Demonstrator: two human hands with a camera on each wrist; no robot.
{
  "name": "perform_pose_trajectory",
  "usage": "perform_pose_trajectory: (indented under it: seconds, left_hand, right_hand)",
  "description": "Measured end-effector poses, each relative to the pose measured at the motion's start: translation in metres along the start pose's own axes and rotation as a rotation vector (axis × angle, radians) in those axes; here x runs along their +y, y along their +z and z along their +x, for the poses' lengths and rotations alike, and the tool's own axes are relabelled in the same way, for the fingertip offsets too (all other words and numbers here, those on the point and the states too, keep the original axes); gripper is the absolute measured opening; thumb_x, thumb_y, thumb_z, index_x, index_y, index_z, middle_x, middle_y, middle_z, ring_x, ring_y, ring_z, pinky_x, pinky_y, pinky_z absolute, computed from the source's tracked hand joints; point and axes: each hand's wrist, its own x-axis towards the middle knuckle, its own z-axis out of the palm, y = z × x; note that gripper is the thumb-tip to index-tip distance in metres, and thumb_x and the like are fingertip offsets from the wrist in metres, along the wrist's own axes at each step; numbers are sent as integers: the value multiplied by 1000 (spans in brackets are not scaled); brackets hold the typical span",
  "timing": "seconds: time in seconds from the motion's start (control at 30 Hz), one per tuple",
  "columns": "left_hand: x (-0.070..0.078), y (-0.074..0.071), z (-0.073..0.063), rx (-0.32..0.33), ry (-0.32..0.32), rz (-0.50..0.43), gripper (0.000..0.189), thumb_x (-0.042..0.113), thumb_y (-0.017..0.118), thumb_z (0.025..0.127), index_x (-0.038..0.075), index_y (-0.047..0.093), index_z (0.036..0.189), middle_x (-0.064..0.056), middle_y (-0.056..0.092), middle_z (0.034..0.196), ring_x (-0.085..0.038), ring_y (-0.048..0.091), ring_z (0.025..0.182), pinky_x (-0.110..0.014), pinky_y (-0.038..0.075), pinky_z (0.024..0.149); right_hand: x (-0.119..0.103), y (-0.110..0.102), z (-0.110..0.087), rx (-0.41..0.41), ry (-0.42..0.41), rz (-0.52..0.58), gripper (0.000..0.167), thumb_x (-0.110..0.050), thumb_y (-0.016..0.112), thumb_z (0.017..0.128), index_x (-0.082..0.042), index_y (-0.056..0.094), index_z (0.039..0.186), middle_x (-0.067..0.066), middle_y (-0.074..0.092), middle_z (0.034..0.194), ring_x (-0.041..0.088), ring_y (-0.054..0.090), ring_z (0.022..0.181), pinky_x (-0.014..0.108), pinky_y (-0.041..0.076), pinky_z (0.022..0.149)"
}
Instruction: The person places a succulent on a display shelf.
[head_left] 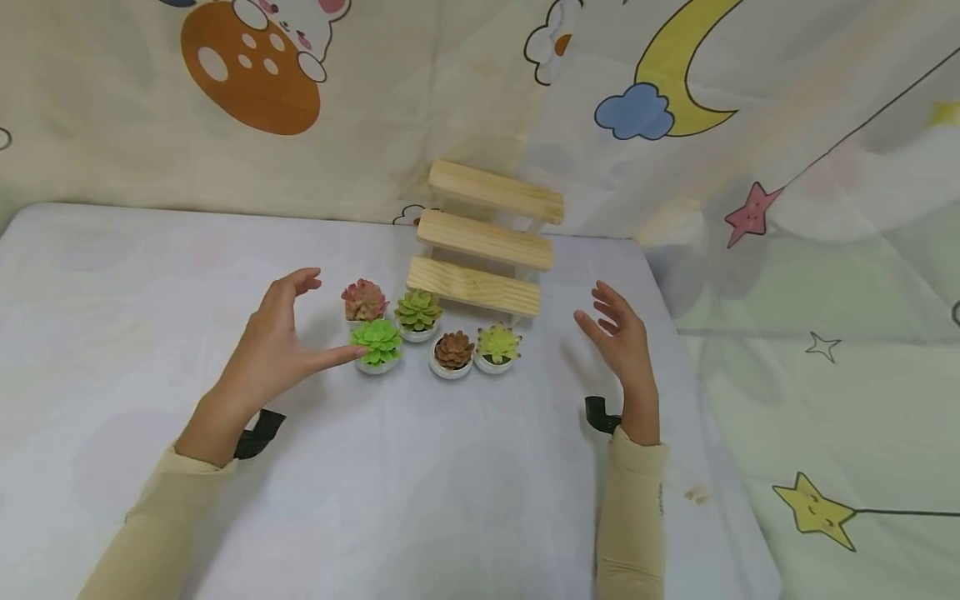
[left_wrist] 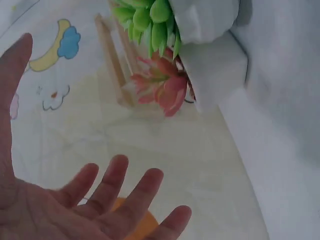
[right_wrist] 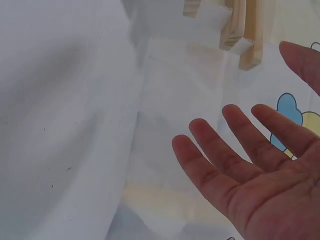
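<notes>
**Spread left hand (head_left: 266, 350) stood beside a bright green potted succulent (head_left: 377, 335)**

We observed the left hand with thumb and fingers parted in a wide C, gripping nothing. The bright green succulent, in its small white pot, lay just beyond the thumb tip, on the side toward which the C faced. From the head view the thumb tip overlapped its leaves; from the left wrist view we saw a clear gap between thumb and plant. The pink-red succulent (head_left: 363, 300) stood just behind the bright green one, likewise facing the hollow of the hand and outside it.

To the right of this pair we found the olive-green succulent (head_left: 418, 310), set near the lowest slat of a three-tier wooden shelf (head_left: 485, 241). Nearer the wearer, the brown succulent (head_left: 453, 350) and the pale yellow-green succulent (head_left: 498, 342) stood side by side; we could not tell whether their pots touched. All five plants rested upright on the white-covered table (head_left: 450, 500).

The right hand (head_left: 624, 342) was also empty, its fingers loosely bent and separated, the thumb held apart. It hung to the right of the shelf, well apart from the pale yellow-green succulent, the plant nearest to it. Beige sleeves (head_left: 633, 517) covered both forearms.
</notes>
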Motion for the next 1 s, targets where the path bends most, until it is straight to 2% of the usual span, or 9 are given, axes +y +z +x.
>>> perform_pose_trajectory:
  seconds: [0.1, 0.17, 0.27, 0.37, 0.5, 0.6, 0.67, 0.83, 1.0]
  left_hand:
    - [2, 13, -2, 58, 1, -45, 101, 31, 90, 68, 0, 31, 143, -20, 42, 136, -36, 41, 127, -55, 34, 102]
    - [2, 19, -4, 57, -3, -61, 99, 27, 90, 68, -3, 32, 141, -22, 42, 133, -38, 43, 123, -54, 37, 101]
    - [1, 25, -9, 1, -48, -51, 101, 31, 89, 70, -3, 29, 143, -26, 41, 132, -41, 45, 119, -54, 39, 99]
    - [1, 29, -14, -53, -128, -9, 107, 43, 86, 72, -3, 25, 146, -26, 41, 134, -41, 46, 120, -55, 42, 95]
    - [2, 36, -18, -110, -204, 10, 108, 50, 82, 74, -4, 24, 147, -25, 41, 136, -40, 46, 122, -56, 43, 94]
    - [3, 44, -17, -144, -214, -3, 106, 48, 81, 75, -6, 25, 146, -26, 42, 136, -41, 47, 122, -56, 44, 95]
    - [3, 50, -15, -161, -210, 7, 105, 49, 81, 76, -5, 24, 146, -26, 42, 136, -41, 48, 122, -56, 44, 94]
    - [4, 62, -12, -182, -212, 34, 101, 44, 80, 79, -5, 24, 147, -29, 41, 137, -44, 47, 122, -60, 44, 92]
    - [0, 64, -11, -181, -205, 62, 93, 33, 80, 80, -9, 28, 143, -31, 47, 126, -43, 49, 115, -59, 45, 90]
  right_hand:
    - [1, 3, 3, -19, -11, 30, 62, -17, 71, 91, -7, 43, 146, 17, 49, 143, 35, 47, 132, 53, 37, 107]
    - [2, 5, 5, -34, -12, 61, 61, -15, 70, 91, -7, 44, 146, 16, 49, 144, 34, 48, 131, 47, 41, 106]
    - [4, 10, 9, -72, -12, 135, 60, -11, 69, 91, -6, 44, 146, 17, 46, 147, 36, 49, 130, 31, 47, 100]
    - [2, 17, 15, -119, 0, 183, 63, -7, 69, 91, -6, 42, 147, 16, 41, 150, 36, 48, 131, 21, 49, 92]
    - [-7, 27, 29, -173, -15, 157, 68, -8, 70, 90, -8, 37, 150, 16, 38, 152, 37, 47, 132, 33, 48, 98]
    - [-15, 34, 42, -198, -28, 143, 73, -13, 71, 90, -11, 33, 152, 14, 35, 154, 37, 47, 131, 46, 45, 101]
    - [-22, 36, 50, -212, 3, 158, 75, -15, 71, 91, -13, 29, 154, 12, 32, 156, 35, 48, 131, 49, 44, 101]
    - [-25, 42, 65, -250, 88, 201, 79, -19, 68, 93, -16, 20, 156, 12, 25, 158, 33, 48, 131, 47, 41, 105]
    - [-7, 50, 76, -244, 105, 257, 79, -23, 67, 94, -19, 20, 157, 14, 29, 156, 34, 50, 127, 45, 43, 104]
